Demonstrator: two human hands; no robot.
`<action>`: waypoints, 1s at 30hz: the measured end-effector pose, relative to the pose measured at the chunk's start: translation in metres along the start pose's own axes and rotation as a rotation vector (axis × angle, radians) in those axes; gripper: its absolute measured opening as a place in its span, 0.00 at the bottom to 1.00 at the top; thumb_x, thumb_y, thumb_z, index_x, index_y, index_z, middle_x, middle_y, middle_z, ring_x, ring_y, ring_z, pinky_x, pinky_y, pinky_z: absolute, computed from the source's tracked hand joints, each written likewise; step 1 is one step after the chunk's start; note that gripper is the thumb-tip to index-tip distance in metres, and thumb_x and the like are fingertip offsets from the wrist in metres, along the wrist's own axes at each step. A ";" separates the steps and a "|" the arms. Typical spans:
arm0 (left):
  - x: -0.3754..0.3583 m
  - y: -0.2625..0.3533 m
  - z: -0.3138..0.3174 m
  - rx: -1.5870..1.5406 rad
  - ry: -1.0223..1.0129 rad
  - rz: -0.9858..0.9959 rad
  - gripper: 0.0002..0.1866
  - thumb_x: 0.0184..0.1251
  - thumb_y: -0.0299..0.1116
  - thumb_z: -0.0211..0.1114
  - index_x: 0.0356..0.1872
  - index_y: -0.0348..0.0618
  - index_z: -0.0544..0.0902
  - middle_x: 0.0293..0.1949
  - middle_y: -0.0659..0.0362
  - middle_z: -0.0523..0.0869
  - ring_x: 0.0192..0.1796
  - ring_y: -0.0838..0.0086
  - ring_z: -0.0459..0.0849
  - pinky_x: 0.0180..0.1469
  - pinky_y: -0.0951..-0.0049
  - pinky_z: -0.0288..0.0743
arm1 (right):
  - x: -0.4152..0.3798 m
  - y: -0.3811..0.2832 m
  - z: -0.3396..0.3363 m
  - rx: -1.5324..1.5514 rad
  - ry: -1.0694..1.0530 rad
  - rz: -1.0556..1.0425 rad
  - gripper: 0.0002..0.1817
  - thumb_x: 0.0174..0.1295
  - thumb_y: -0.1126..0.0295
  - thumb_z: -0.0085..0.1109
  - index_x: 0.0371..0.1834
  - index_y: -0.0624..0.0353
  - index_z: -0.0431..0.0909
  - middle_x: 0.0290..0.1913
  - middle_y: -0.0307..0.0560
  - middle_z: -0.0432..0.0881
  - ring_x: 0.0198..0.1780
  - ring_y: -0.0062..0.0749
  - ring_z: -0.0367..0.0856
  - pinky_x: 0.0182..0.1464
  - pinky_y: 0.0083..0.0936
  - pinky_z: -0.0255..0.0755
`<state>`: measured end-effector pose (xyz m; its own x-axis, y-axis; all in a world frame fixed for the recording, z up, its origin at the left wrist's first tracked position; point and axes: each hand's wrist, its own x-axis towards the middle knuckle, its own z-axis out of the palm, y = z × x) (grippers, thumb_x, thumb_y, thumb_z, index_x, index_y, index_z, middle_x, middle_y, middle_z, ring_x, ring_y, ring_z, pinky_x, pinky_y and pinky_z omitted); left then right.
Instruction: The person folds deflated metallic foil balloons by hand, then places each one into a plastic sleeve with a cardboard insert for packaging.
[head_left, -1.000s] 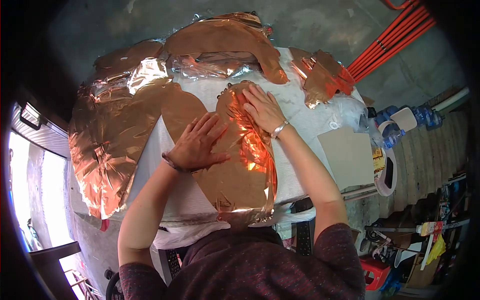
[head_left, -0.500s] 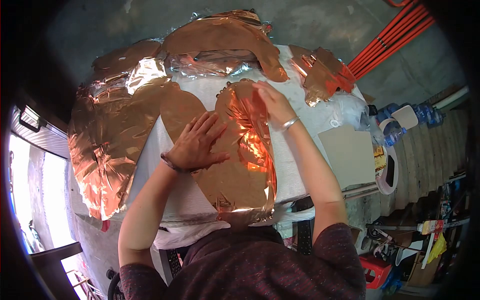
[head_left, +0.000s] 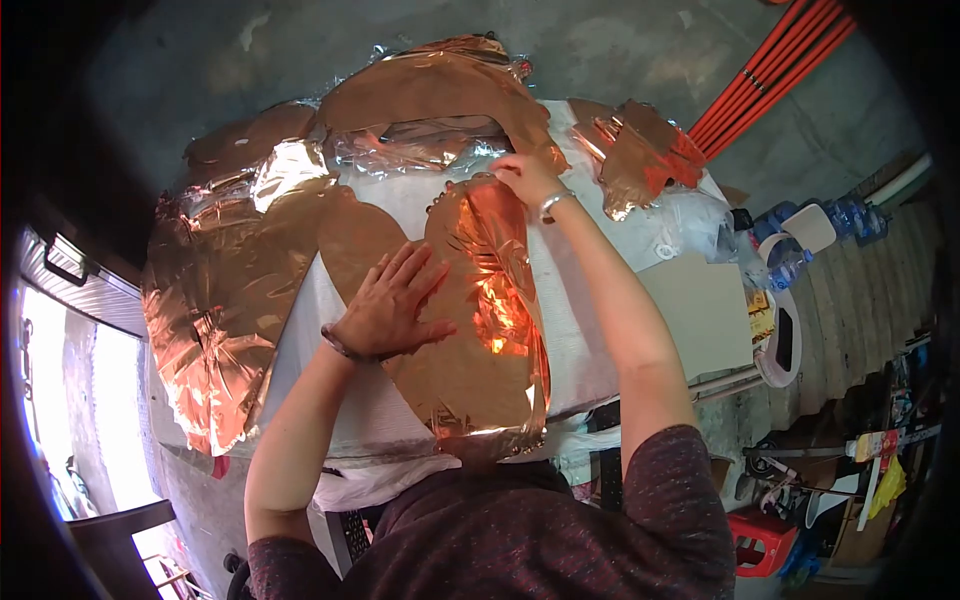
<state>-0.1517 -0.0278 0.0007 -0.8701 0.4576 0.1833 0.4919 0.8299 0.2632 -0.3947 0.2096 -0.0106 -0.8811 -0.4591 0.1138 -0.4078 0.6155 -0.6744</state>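
Observation:
A flat, copper-coloured foil balloon (head_left: pixel 465 375) lies before me on the white-covered table (head_left: pixel 585 330), wrinkled and shiny along its right side. My left hand (head_left: pixel 388 312) rests palm down on its left part, fingers stretched out. At the far end of the balloon, my right hand (head_left: pixel 532 184) has its fingers bent and drawn together on the top edge; the fingertips are partly hidden. To the left spreads another large copper foil piece (head_left: pixel 225 280), crumpled toward its near end. Beyond my hands lies more copper foil (head_left: pixel 415 95) with clear plastic wrap.
A smaller foil bundle (head_left: pixel 640 150) lies at the table's far right, near clear plastic bags (head_left: pixel 690 225). Grey board (head_left: pixel 695 315) covers the right side. Orange poles (head_left: pixel 770 80) lean beyond it. Blue water bottles (head_left: pixel 790 268) and a red stool (head_left: pixel 762 540) stand to the right.
My right hand has slid slightly leftward at the balloon's far end, and its fingers have gone from stretched out to bent together. My left hand stays flat on the foil.

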 end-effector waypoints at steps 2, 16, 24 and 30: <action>0.001 0.000 -0.001 -0.006 0.002 0.006 0.43 0.58 0.62 0.65 0.71 0.51 0.66 0.72 0.47 0.62 0.75 0.51 0.58 0.72 0.48 0.56 | 0.008 0.000 0.002 -0.065 -0.032 -0.039 0.14 0.64 0.64 0.60 0.48 0.60 0.83 0.41 0.46 0.87 0.42 0.30 0.83 0.48 0.26 0.75; 0.001 -0.001 0.001 -0.019 -0.002 0.004 0.43 0.57 0.61 0.66 0.70 0.50 0.66 0.72 0.46 0.62 0.74 0.50 0.58 0.72 0.49 0.56 | -0.008 -0.010 -0.005 -0.217 0.067 0.086 0.12 0.53 0.63 0.68 0.32 0.61 0.81 0.30 0.51 0.85 0.34 0.41 0.83 0.40 0.34 0.75; -0.001 -0.001 0.002 -0.015 0.032 0.023 0.44 0.57 0.62 0.65 0.70 0.49 0.66 0.71 0.45 0.62 0.74 0.50 0.59 0.72 0.50 0.56 | -0.092 -0.037 0.002 -0.082 0.137 -0.148 0.14 0.65 0.66 0.54 0.51 0.57 0.80 0.53 0.57 0.81 0.56 0.51 0.77 0.57 0.38 0.71; -0.001 -0.003 0.004 -0.031 0.054 0.012 0.43 0.57 0.66 0.62 0.70 0.52 0.68 0.71 0.46 0.64 0.74 0.49 0.60 0.73 0.50 0.54 | -0.107 -0.055 0.012 -0.370 -0.113 -0.335 0.22 0.73 0.57 0.46 0.66 0.50 0.73 0.71 0.53 0.66 0.75 0.45 0.58 0.74 0.40 0.49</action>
<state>-0.1526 -0.0288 -0.0039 -0.8615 0.4490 0.2370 0.5039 0.8136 0.2902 -0.2752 0.2169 0.0057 -0.6644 -0.7237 0.1865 -0.7390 0.5990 -0.3084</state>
